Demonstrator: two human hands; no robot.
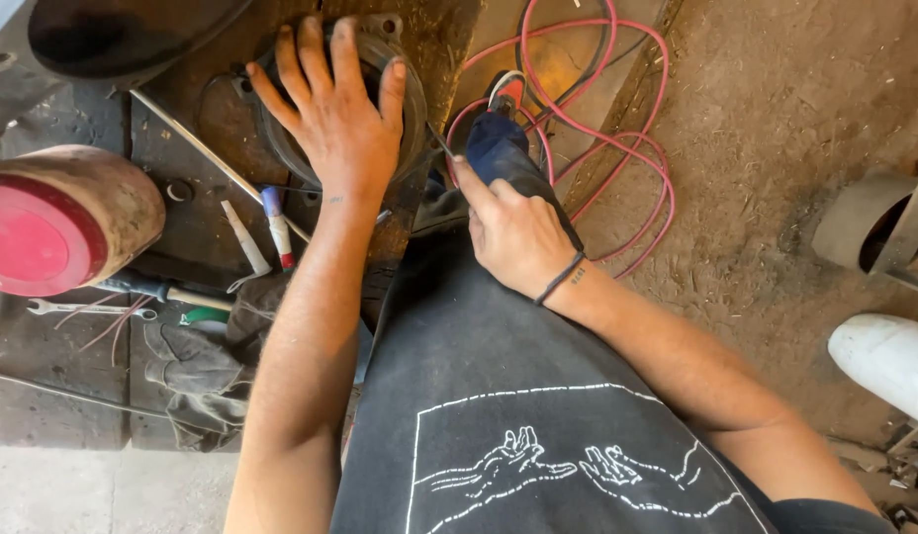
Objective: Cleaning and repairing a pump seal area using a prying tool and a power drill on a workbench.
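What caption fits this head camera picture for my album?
Left hand pressed flat on a round dark metal housing, right hand gripping a blue-handled tool.

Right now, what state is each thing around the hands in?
Left hand: spread flat, pressing on the round metal housing.
Round metal housing: lying flat on the bench, mostly covered.
Right hand: closed around the blue-handled tool.
Blue-handled tool: held, thin tip pointing at the housing's edge.
Pink cable: loosely coiled on the ground.
Wrench: lying flat, untouched.
Grey rag: crumpled on the bench edge.
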